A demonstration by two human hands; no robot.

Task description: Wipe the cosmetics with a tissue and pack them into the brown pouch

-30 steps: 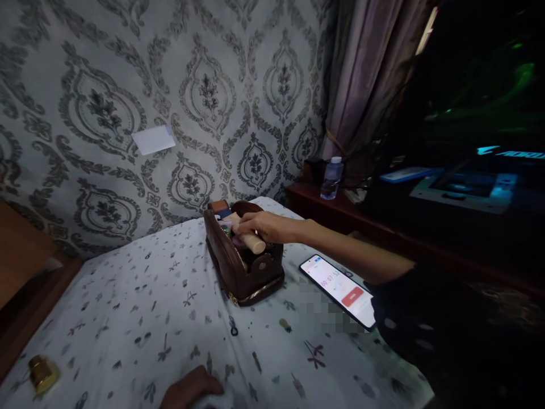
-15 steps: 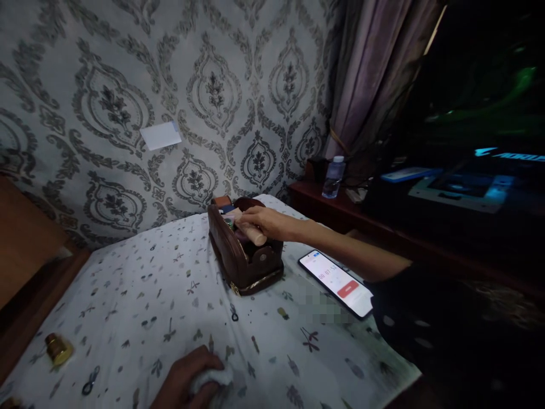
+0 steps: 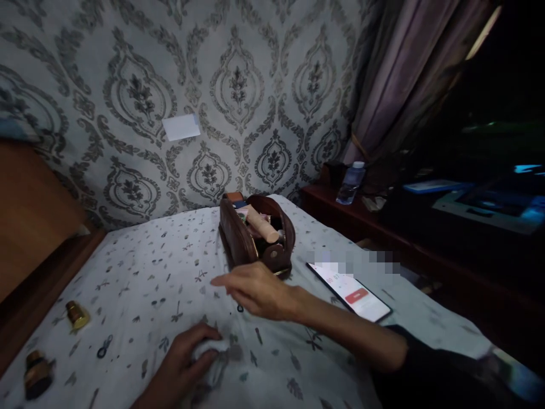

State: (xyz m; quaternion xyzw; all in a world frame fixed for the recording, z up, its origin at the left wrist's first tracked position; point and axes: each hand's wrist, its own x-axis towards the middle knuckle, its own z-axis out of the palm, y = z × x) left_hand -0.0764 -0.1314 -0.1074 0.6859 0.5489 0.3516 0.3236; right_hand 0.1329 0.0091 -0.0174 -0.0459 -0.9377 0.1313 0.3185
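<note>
Bag (image 3: 238,234) just beyond the right fingers (image 3: 232,280), beige tube (image 3: 262,225) inside

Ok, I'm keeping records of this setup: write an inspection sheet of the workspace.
Surface: patterned white sheet.
Job's things: pale tube lying in the open brown bag.
Clutter: gold container and darker container at left; lit phone at right.
Hands: left hand pinching a whitish thing; right hand near the bag, nothing seen in it.
Cables: too dark to tell behind the bottle.
Surroundings: patterned wall with a white card; purple curtain.
</note>
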